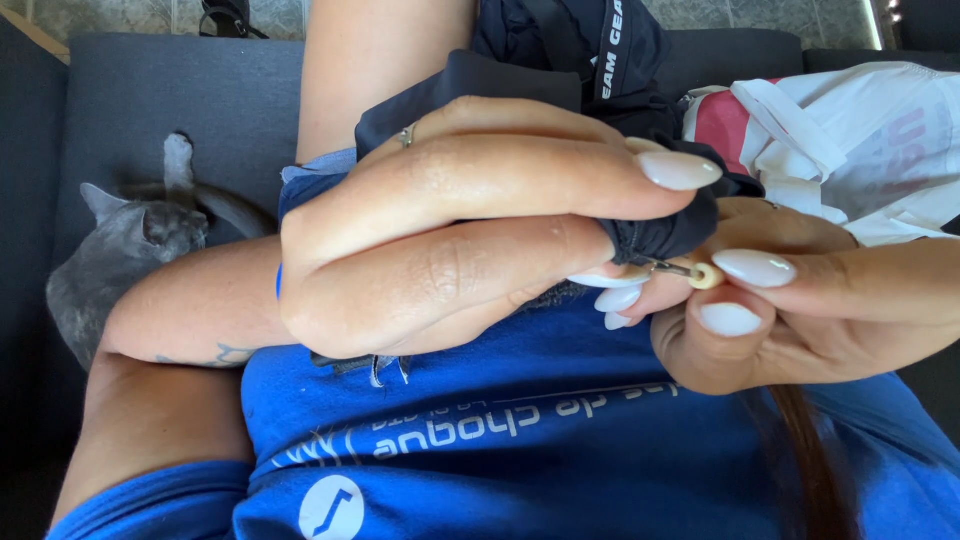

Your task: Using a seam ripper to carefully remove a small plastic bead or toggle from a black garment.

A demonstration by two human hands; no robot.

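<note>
Close up, a dark blue fabric garment (560,70) is pinched in the closed left hand (440,230). Its drawstring end, a small cream round bead (706,276), is gripped by the closed right hand (800,310). Behind, a white plastic bag (860,150) and a grey cat (120,250) are seen on a dark grey sofa (130,90); the bag's contents cannot be told.

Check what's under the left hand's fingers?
Left hand pinches black fabric; a thin pin with a cream bead sticks out toward the right hand. Where the pin enters is covered.
</note>
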